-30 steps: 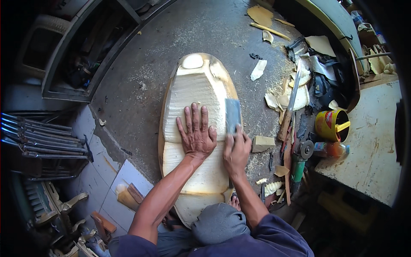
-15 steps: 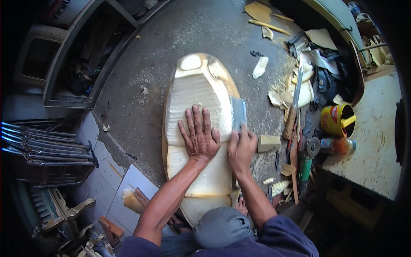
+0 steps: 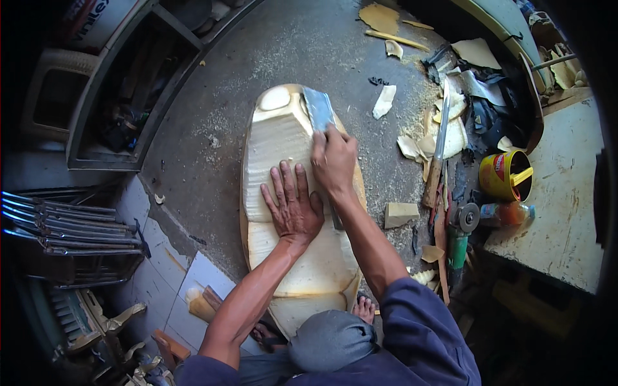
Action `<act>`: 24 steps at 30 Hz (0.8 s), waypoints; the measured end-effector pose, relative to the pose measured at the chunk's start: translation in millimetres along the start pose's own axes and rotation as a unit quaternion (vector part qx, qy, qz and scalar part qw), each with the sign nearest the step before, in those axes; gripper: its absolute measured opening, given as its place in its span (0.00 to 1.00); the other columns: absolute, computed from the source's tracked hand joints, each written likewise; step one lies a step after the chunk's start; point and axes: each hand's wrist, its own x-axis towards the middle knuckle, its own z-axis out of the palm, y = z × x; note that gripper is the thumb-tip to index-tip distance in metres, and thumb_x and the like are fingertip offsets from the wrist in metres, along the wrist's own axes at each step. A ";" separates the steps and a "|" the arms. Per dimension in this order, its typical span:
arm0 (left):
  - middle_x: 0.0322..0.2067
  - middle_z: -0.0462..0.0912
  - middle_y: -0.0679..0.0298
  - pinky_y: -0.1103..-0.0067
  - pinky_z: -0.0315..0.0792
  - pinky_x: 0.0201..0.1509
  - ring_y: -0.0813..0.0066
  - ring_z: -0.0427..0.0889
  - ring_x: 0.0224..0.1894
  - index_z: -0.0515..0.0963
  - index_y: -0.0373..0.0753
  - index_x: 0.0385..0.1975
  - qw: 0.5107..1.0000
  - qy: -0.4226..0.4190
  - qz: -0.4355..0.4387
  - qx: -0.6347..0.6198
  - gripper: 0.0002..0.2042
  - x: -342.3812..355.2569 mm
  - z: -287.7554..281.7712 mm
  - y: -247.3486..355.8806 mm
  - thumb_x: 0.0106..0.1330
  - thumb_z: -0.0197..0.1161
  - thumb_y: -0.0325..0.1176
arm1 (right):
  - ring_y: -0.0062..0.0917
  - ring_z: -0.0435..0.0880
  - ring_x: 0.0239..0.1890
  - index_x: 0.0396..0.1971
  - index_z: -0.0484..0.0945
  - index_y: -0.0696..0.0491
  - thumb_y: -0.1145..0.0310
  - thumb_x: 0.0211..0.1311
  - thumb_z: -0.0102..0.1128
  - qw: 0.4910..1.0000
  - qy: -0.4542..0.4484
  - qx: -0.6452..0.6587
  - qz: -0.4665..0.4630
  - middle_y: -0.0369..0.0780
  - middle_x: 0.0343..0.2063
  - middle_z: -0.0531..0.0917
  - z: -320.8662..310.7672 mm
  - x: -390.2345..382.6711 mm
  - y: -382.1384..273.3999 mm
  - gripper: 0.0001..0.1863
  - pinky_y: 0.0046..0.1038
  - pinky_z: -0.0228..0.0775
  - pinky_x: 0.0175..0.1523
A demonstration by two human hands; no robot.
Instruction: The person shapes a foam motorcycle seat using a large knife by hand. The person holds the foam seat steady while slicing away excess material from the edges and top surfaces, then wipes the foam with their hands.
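Observation:
A long cream foam seat pad (image 3: 302,267) lies lengthwise before me, its far part ridged across and its edges browned. My left hand (image 3: 294,204) rests flat on its middle, fingers stretched and a little apart. Ahead and to the right of it, my right hand (image 3: 333,157) is closed round the near end of a flat bluish-grey blade-like tool (image 3: 318,108). The tool lies against the pad's far right edge. My fingers hide its grip, and its exact kind cannot be made out.
On the floor to the right lie a foam block (image 3: 400,214), a long knife (image 3: 441,132), a green angle grinder (image 3: 458,241) and several foam scraps (image 3: 384,101). A yellow tub (image 3: 499,175) and a bottle (image 3: 508,214) stand by a worn board (image 3: 547,212). Metal frames (image 3: 84,231) are stacked at left.
My right hand has moved forward and left with the flat tool, from the pad's right side to its far right edge. My left hand stays on the pad, nearly still.

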 end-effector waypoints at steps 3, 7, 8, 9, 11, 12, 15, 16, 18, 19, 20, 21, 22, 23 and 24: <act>0.78 0.48 0.47 0.44 0.34 0.78 0.43 0.43 0.80 0.51 0.39 0.78 1.000 -0.014 -0.001 0.006 0.33 -2.9 -3.1 -8.6 0.76 0.44 0.43 | 0.53 0.77 0.50 0.53 0.77 0.65 0.63 0.72 0.56 1.000 -0.009 0.008 0.002 0.58 0.38 0.84 8.9 -24.6 8.3 0.20 0.50 0.67 0.58; 0.78 0.49 0.46 0.44 0.36 0.78 0.43 0.46 0.80 0.51 0.40 0.78 1.000 0.008 0.017 0.023 0.32 2.5 -10.7 -7.8 0.77 0.39 0.45 | 0.50 0.77 0.52 0.57 0.76 0.67 0.68 0.70 0.58 0.997 -0.005 -0.067 0.027 0.56 0.45 0.85 -51.5 -152.9 54.8 0.22 0.48 0.65 0.65; 0.78 0.49 0.46 0.44 0.36 0.78 0.43 0.46 0.80 0.51 0.40 0.78 1.000 0.012 0.014 0.021 0.32 2.2 -8.2 -3.3 0.77 0.41 0.45 | 0.51 0.77 0.52 0.55 0.77 0.67 0.67 0.71 0.58 0.998 0.015 -0.050 0.023 0.57 0.45 0.85 -47.7 -142.1 52.9 0.20 0.49 0.65 0.64; 0.78 0.49 0.46 0.44 0.36 0.78 0.43 0.46 0.80 0.51 0.40 0.78 1.000 0.008 0.014 0.019 0.32 5.2 -7.4 -6.2 0.77 0.41 0.45 | 0.52 0.77 0.51 0.53 0.78 0.66 0.67 0.71 0.58 0.998 0.029 -0.043 0.030 0.57 0.45 0.84 -50.9 -139.7 46.5 0.19 0.51 0.65 0.63; 0.78 0.49 0.46 0.44 0.35 0.78 0.43 0.45 0.80 0.52 0.40 0.78 1.000 -0.001 0.014 0.014 0.33 4.7 -9.2 -0.9 0.76 0.42 0.45 | 0.53 0.77 0.51 0.52 0.79 0.66 0.65 0.71 0.58 0.999 0.024 0.013 0.026 0.59 0.44 0.83 -21.9 -60.7 17.0 0.19 0.51 0.66 0.61; 0.78 0.48 0.46 0.44 0.34 0.78 0.43 0.44 0.80 0.52 0.39 0.78 1.000 0.009 0.004 0.014 0.32 0.1 -0.6 -6.0 0.76 0.43 0.44 | 0.52 0.77 0.50 0.52 0.78 0.66 0.64 0.71 0.57 1.000 -0.001 0.010 0.021 0.58 0.41 0.83 4.3 -11.0 -2.2 0.20 0.50 0.66 0.60; 0.78 0.48 0.47 0.44 0.34 0.78 0.44 0.43 0.81 0.53 0.38 0.78 1.000 -0.016 -0.010 0.003 0.31 3.1 1.2 -5.5 0.77 0.41 0.45 | 0.51 0.78 0.50 0.54 0.77 0.66 0.62 0.72 0.57 1.000 -0.019 0.005 0.020 0.57 0.38 0.84 10.6 -1.4 -10.1 0.22 0.48 0.67 0.59; 0.78 0.48 0.47 0.44 0.34 0.78 0.44 0.43 0.81 0.53 0.38 0.78 1.000 -0.022 -0.004 0.010 0.32 -4.3 -4.8 -8.1 0.77 0.41 0.45 | 0.50 0.78 0.51 0.56 0.77 0.66 0.62 0.72 0.57 1.000 -0.004 0.012 0.009 0.57 0.37 0.85 5.5 -12.3 -7.0 0.23 0.47 0.67 0.59; 0.78 0.47 0.46 0.45 0.35 0.78 0.44 0.43 0.81 0.52 0.38 0.78 0.999 -0.002 0.010 0.032 0.32 -0.2 -11.2 -17.7 0.77 0.40 0.45 | 0.49 0.78 0.53 0.56 0.77 0.66 0.65 0.71 0.58 0.999 0.007 -0.003 0.041 0.55 0.40 0.87 -19.8 -93.0 13.3 0.22 0.49 0.66 0.61; 0.78 0.49 0.46 0.45 0.36 0.78 0.44 0.45 0.80 0.52 0.38 0.78 0.999 -0.004 0.018 0.029 0.32 4.2 -16.8 -9.9 0.76 0.40 0.44 | 0.50 0.77 0.54 0.58 0.76 0.66 0.67 0.70 0.59 0.999 0.011 -0.040 0.022 0.53 0.38 0.87 -41.2 -128.2 36.8 0.22 0.49 0.65 0.63; 0.78 0.49 0.46 0.45 0.36 0.78 0.44 0.45 0.80 0.52 0.38 0.78 1.000 -0.001 0.018 0.024 0.32 -1.1 -16.1 -4.9 0.75 0.41 0.44 | 0.50 0.76 0.53 0.57 0.76 0.66 0.67 0.70 0.59 0.996 -0.021 -0.057 0.066 0.52 0.36 0.87 -64.2 -146.1 31.9 0.22 0.49 0.64 0.63; 0.78 0.49 0.46 0.45 0.36 0.78 0.43 0.45 0.80 0.52 0.38 0.78 1.000 0.003 0.017 0.020 0.32 -4.9 -15.4 -1.4 0.75 0.41 0.44 | 0.50 0.76 0.53 0.57 0.76 0.66 0.67 0.70 0.59 0.996 -0.023 -0.053 0.067 0.52 0.36 0.87 -52.8 -135.1 33.5 0.22 0.49 0.64 0.63; 0.78 0.49 0.46 0.44 0.35 0.78 0.43 0.45 0.80 0.53 0.38 0.78 1.000 0.015 0.016 0.021 0.32 1.5 -9.7 -5.7 0.75 0.41 0.44 | 0.51 0.77 0.51 0.54 0.78 0.66 0.67 0.70 0.58 0.999 0.015 -0.007 0.039 0.53 0.35 0.87 -29.3 -108.4 37.0 0.20 0.49 0.64 0.62; 0.78 0.48 0.46 0.44 0.35 0.78 0.43 0.45 0.80 0.52 0.39 0.78 1.000 0.001 0.010 0.015 0.32 3.9 -12.9 -5.5 0.75 0.41 0.44 | 0.52 0.77 0.50 0.51 0.79 0.66 0.66 0.70 0.58 0.998 0.047 0.021 0.025 0.53 0.34 0.86 -24.2 -84.3 24.3 0.18 0.50 0.64 0.61; 0.78 0.48 0.46 0.44 0.34 0.78 0.43 0.45 0.80 0.53 0.39 0.78 1.000 0.004 0.006 0.011 0.32 0.6 -5.0 -4.1 0.76 0.41 0.44 | 0.52 0.77 0.46 0.43 0.81 0.63 0.64 0.70 0.58 0.997 0.064 0.034 -0.013 0.55 0.33 0.85 -2.3 -40.4 10.9 0.15 0.50 0.64 0.59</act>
